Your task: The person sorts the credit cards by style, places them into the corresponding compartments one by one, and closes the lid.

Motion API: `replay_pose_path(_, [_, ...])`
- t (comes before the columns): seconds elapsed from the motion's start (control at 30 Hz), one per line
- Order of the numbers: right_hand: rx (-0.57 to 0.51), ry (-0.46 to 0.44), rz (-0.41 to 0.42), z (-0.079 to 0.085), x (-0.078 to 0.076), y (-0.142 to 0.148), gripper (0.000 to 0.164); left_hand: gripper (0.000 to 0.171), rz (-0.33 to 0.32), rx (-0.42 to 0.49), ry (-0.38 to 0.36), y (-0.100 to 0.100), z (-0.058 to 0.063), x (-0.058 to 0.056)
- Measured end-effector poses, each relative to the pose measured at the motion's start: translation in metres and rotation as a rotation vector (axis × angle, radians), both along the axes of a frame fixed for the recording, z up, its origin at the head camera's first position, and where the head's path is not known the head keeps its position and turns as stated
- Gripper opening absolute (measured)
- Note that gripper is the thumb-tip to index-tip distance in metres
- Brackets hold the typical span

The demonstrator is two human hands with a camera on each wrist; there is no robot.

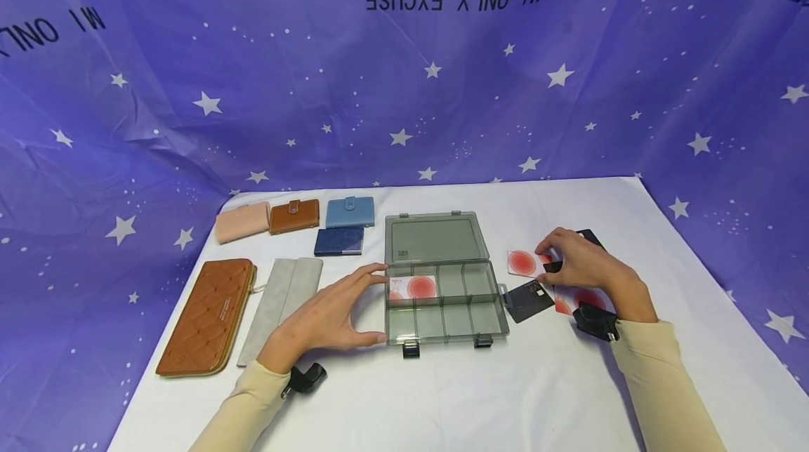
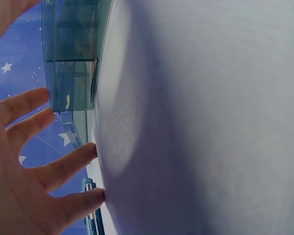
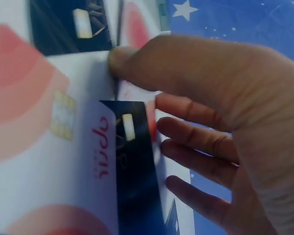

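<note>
Overlapping cards (image 1: 529, 302) lie at the frame's right, under the right hand (image 1: 584, 262); I can't quite tell whether its thumb and fingers pinch one. Mid-frame, the left hand (image 1: 325, 315), fingers spread apart, touches a translucent box (image 1: 456, 318). Wallets (image 1: 202, 318) lie left.

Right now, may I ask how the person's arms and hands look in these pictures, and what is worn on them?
The left sleeve and right sleeve are plain cream, long, without visible print. A small black device is worn at each wrist: the left device and the right device. The left hand and right hand wear no gloves.
</note>
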State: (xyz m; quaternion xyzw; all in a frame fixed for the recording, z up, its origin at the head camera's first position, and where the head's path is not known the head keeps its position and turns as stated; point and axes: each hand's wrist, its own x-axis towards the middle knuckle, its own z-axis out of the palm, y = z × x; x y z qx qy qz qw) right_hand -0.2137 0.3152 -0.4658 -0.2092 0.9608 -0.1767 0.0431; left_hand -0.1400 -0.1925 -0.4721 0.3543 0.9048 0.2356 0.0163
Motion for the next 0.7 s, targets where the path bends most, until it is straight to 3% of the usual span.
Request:
replay_pose_path(0.3, [0.004,0.062,-0.016,0.0,0.001,-0.012,0.05,0.093,-0.001,-0.001,0.009,0.0,-0.002,0.001])
replay_pose_path(0.7, [-0.035,0.282,0.037,0.017,0.005,-0.045,0.046,0.095,-0.009,0.0,0.027,0.0,-0.001,0.0])
